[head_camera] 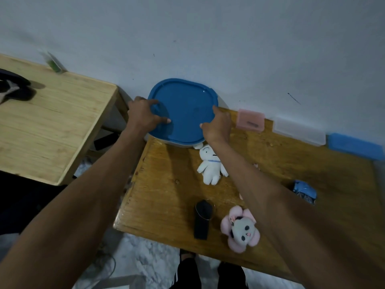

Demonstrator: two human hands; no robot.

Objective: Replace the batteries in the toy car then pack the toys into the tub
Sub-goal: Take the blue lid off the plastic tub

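Both hands are gripping the tub's blue lid (183,109) at the desk's (166,184) far left corner: left hand (143,113) curling over its left edge, right hand (217,124) over its right. Two plush toys (210,163) are lying nearer.

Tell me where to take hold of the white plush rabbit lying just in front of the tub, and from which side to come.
Probably grip the white plush rabbit round its torso from above, from the near side. It lies flat on the wooden table, head close against the tub, and the right hand reaches over it to the blue lid, so the far side is crowded; legs and body lie open toward you.
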